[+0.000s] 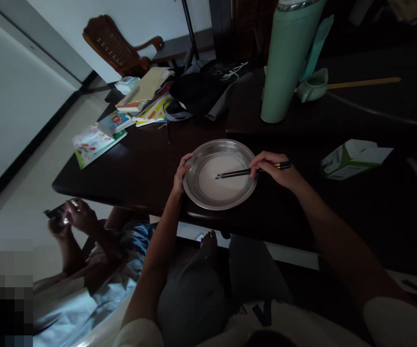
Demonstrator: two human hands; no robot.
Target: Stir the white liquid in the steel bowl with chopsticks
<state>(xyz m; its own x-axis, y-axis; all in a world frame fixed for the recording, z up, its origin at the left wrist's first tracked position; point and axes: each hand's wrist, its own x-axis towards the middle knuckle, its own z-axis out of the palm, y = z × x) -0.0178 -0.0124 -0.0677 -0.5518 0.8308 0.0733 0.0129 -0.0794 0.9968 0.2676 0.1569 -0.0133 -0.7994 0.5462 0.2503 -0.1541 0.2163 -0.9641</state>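
A round metal bowl [191, 187] rests near the front edge of the dark table, with a milky white liquid [222, 185] in it. My left hand [182, 172] is closed on the bowl's left rim. In my right hand [274, 167] is a pair of dark chopsticks [235, 173], gripped near their thick ends at the bowl's right rim. Their thin tips point left over the middle of the white liquid. Whether the tips dip into it is hard to tell in the dim light.
Books [98, 140], papers and a black bag [197, 91] lie at the back left. A green tumbler [288, 62] and a small pitcher [314, 86] stand behind the bowl. An opened carton [353, 159] lies right. A seated person's hands [81, 217] hold a phone [61, 212] at left.
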